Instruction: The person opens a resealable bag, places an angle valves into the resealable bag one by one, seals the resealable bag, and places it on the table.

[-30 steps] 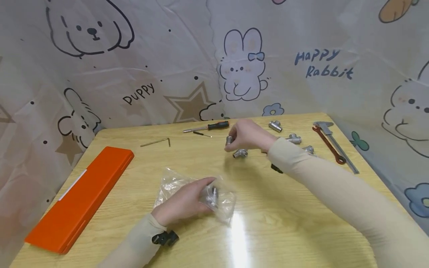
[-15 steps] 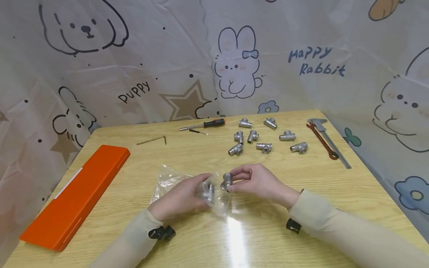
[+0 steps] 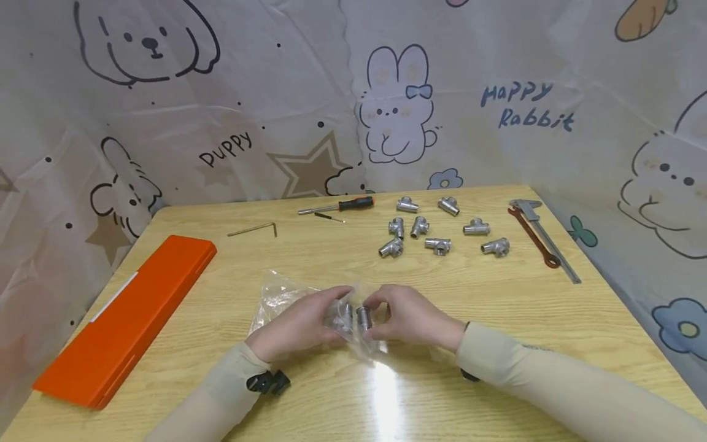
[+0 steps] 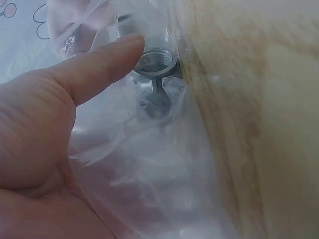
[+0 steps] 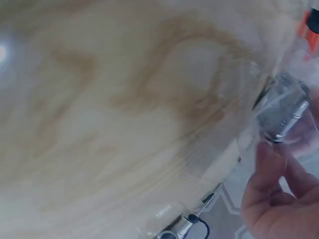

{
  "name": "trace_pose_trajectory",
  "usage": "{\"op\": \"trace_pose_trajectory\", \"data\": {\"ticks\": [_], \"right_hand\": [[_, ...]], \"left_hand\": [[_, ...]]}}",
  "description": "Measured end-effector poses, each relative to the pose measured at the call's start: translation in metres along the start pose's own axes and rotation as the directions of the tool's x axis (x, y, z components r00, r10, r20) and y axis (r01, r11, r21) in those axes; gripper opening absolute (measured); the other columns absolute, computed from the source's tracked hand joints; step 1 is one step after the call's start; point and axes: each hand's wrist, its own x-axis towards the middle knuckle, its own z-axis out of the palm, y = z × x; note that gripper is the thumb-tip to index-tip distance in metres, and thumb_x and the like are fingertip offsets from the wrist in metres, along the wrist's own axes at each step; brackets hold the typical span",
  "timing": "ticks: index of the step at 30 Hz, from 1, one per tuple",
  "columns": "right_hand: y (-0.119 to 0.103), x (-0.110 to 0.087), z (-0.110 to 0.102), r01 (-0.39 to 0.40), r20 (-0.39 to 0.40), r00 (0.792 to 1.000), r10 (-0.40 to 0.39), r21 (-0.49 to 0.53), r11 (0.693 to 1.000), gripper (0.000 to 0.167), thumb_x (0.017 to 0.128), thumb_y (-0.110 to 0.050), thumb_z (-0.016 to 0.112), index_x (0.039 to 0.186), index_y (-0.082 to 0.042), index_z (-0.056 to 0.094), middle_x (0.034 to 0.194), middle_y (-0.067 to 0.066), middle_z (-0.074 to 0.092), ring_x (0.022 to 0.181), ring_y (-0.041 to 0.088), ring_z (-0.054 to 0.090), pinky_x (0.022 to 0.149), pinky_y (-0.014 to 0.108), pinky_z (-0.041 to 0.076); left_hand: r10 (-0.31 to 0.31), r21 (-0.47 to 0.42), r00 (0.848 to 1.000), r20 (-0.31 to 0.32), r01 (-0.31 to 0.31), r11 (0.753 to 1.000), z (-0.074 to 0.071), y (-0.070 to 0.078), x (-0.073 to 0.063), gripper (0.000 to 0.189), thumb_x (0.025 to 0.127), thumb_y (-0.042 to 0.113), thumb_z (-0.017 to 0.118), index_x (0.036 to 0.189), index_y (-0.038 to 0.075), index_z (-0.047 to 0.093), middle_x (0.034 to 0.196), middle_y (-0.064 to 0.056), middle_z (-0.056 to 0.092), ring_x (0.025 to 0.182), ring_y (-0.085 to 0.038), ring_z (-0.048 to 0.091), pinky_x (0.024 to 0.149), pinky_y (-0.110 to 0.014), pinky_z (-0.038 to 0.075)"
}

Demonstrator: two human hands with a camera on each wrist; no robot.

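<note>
My left hand [image 3: 301, 322] grips a crumpled clear plastic bag [image 3: 274, 296] low over the front middle of the table, its mouth facing right. Metal fittings show dimly through the plastic beside the thumb. In the left wrist view a fitting with a threaded round opening [image 4: 158, 62] lies just past the thumb. At the bag's mouth my right hand [image 3: 414, 316] pinches a silver tee pipe fitting [image 3: 363, 318] between thumb and fingers. From the right wrist view, clear film covers part of a metal fitting [image 5: 284, 109] at the fingertips. How deep the held one sits is unclear.
Several tee fittings [image 3: 438, 245] are spread behind my right hand. A screwdriver [image 3: 353, 204], a thin small driver [image 3: 329, 217] and a hex key [image 3: 251, 229] lie farther back. Left is an orange case [image 3: 129, 322]; right are a red-brown wrench [image 3: 533, 236] and a caliper [image 3: 552, 242].
My right hand has come from the group of fittings at the back toward me and left, bringing one tee fitting to the bag's mouth. My left hand stays with the bag.
</note>
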Motion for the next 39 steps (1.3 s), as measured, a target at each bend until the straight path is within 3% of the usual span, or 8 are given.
{"op": "trace_pose_trajectory", "data": {"ticks": [3,6,12,21,27,33,36,39], "right_hand": [[-0.004,0.003,-0.002,0.029,0.007,1.000,-0.029,-0.126,0.992,0.052,0.071,-0.028,0.089,0.114,-0.006,0.071,0.098,-0.001,0.069,0.085,0.015,0.060,0.075,0.031,0.052],[-0.007,0.005,-0.002,0.059,0.023,0.998,-0.056,-0.166,0.984,0.045,0.070,-0.026,0.089,0.108,-0.007,0.074,0.093,-0.003,0.071,0.084,0.013,0.062,0.076,0.030,0.052],[-0.009,0.015,0.009,0.146,-0.011,0.989,-0.149,-0.129,0.981,0.036,0.074,-0.028,0.087,0.102,-0.009,0.076,0.085,-0.004,0.073,0.069,0.003,0.061,0.065,0.022,0.052],[-0.017,0.027,0.020,0.191,-0.051,0.979,-0.199,-0.122,0.974,0.041,0.075,-0.034,0.086,0.106,-0.009,0.075,0.086,-0.003,0.074,0.069,0.000,0.061,0.065,0.018,0.052],[-0.013,0.016,-0.014,0.128,-0.016,0.991,-0.133,-0.176,0.976,0.036,0.080,-0.026,0.083,0.106,-0.002,0.075,0.087,0.001,0.075,0.069,0.006,0.064,0.066,0.023,0.054],[0.009,0.023,-0.069,-0.067,-0.084,0.995,0.048,-0.245,0.967,0.030,0.088,-0.029,0.076,0.106,-0.004,0.076,0.084,-0.002,0.072,0.072,0.010,0.062,0.067,0.029,0.054],[0.023,0.040,-0.089,-0.128,-0.119,0.988,0.094,-0.319,0.939,0.025,0.091,-0.031,0.073,0.091,-0.006,0.078,0.068,-0.005,0.065,0.060,0.009,0.053,0.056,0.027,0.047],[0.029,0.062,-0.100,-0.171,-0.121,0.984,0.133,-0.417,0.893,0.036,0.092,-0.032,0.071,0.068,-0.006,0.069,0.053,-0.005,0.049,0.049,0.010,0.040,0.050,0.027,0.039]], "left_hand": [[-0.007,-0.006,1.000,0.002,0.007,1.000,0.000,0.000,0.000,0.088,0.076,0.021,0.086,0.151,0.010,0.041,0.145,-0.010,0.051,0.129,-0.029,0.050,0.108,-0.047,0.040],[-0.002,-0.020,1.000,0.000,0.002,1.000,-0.001,0.000,0.000,0.089,0.075,0.021,0.086,0.151,0.010,0.041,0.146,-0.009,0.050,0.130,-0.029,0.050,0.109,-0.046,0.039],[0.011,-0.016,1.000,-0.014,-0.011,1.000,-0.002,0.000,-0.002,0.089,0.075,0.022,0.087,0.150,0.010,0.042,0.143,-0.008,0.053,0.127,-0.028,0.052,0.107,-0.045,0.042],[0.031,0.005,0.999,-0.012,-0.031,1.000,-0.003,-0.003,-0.005,0.091,0.074,0.018,0.087,0.150,0.005,0.039,0.141,-0.014,0.054,0.121,-0.029,0.056,0.102,-0.045,0.046],[0.007,-0.035,1.000,0.004,-0.007,0.999,-0.003,-0.002,-0.003,0.094,0.072,0.019,0.088,0.152,0.008,0.038,0.141,-0.011,0.054,0.124,-0.027,0.054,0.106,-0.046,0.043],[-0.018,-0.028,1.000,0.015,0.019,0.999,-0.003,0.000,-0.001,0.095,0.072,0.018,0.088,0.152,0.010,0.037,0.142,-0.009,0.053,0.125,-0.026,0.053,0.108,-0.044,0.040],[-0.020,-0.029,1.000,0.019,0.021,0.999,-0.002,0.000,0.000,0.096,0.072,0.018,0.088,0.153,0.012,0.037,0.143,-0.009,0.053,0.125,-0.026,0.053,0.108,-0.044,0.040],[-0.020,-0.036,1.000,0.022,0.020,0.999,-0.001,0.000,0.001,0.096,0.072,0.018,0.088,0.153,0.011,0.037,0.144,-0.009,0.052,0.127,-0.027,0.051,0.109,-0.044,0.040]]}}
